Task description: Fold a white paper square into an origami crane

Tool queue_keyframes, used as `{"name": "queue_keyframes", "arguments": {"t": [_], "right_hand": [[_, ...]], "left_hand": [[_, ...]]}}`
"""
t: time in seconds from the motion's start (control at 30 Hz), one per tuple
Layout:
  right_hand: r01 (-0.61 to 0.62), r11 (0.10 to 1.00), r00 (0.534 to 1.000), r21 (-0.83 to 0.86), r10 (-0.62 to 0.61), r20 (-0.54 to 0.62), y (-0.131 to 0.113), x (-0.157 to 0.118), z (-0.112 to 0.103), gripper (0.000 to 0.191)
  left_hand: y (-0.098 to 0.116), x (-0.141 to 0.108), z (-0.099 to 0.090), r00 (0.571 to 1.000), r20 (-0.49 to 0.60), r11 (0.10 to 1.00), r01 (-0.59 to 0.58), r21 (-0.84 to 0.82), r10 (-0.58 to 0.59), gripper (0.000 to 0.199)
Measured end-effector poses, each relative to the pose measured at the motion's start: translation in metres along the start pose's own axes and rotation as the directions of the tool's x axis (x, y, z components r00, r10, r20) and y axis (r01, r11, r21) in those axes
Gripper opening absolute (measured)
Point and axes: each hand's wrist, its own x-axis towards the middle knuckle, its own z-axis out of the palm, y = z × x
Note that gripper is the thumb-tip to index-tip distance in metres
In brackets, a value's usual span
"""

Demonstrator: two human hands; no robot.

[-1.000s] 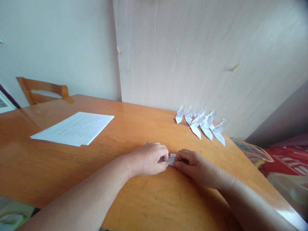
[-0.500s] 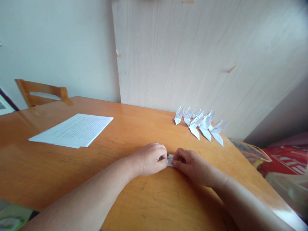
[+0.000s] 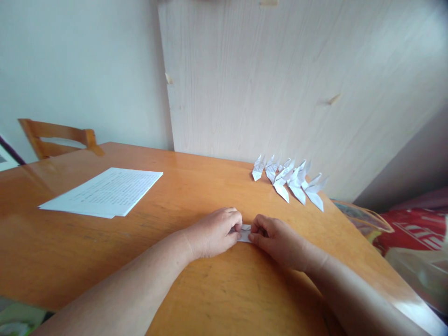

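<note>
A small piece of folded white paper [image 3: 245,232] lies low over the wooden table [image 3: 196,298], near the middle of the view. My left hand [image 3: 219,232] pinches its left end, fingers curled in. At the right end, my right hand [image 3: 275,240] grips the paper between thumb and bent fingers. Only the strip of paper between the hands shows; its two ends are hidden by my fingers. Beyond my right hand, several folded white paper figures [image 3: 297,183] with pointed tips stand close together at the table's back right.
A stack of printed sheets [image 3: 108,192] lies on the left part of the table. Behind it is a wooden chair [image 3: 63,130]. A pale wood panel [image 3: 252,84] rises along the back edge. Red and clear bags [image 3: 416,231] sit past the right edge.
My left hand has shifted slightly left along the paper, so more of the strip shows between the hands. The whole view has moved a little.
</note>
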Motion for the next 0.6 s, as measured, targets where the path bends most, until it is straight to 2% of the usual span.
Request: {"name": "queue_keyframes", "arguments": {"t": [0.23,0.47,0.6], "right_hand": [[0.012,1.000,1.000,-0.004,-0.012,-0.007,0.0043,0.0014,0.0022,0.005],[0.035,0.999,0.998,-0.006,-0.035,-0.047,0.0065,0.0013,0.0048,0.010],[0.050,0.998,0.999,0.024,-0.050,-0.007,0.0099,-0.0004,-0.0015,0.008]], "left_hand": [[0.0024,-0.0003,-0.0045,0.997,0.055,0.998,-0.055,-0.022,0.056,0.015],[-0.0017,0.0007,-0.0015,0.992,0.057,0.991,-0.113,-0.065,0.116,0.021],[-0.0037,0.0010,0.0003,0.993,0.051,0.992,-0.104,-0.066,0.107,0.022]]}}
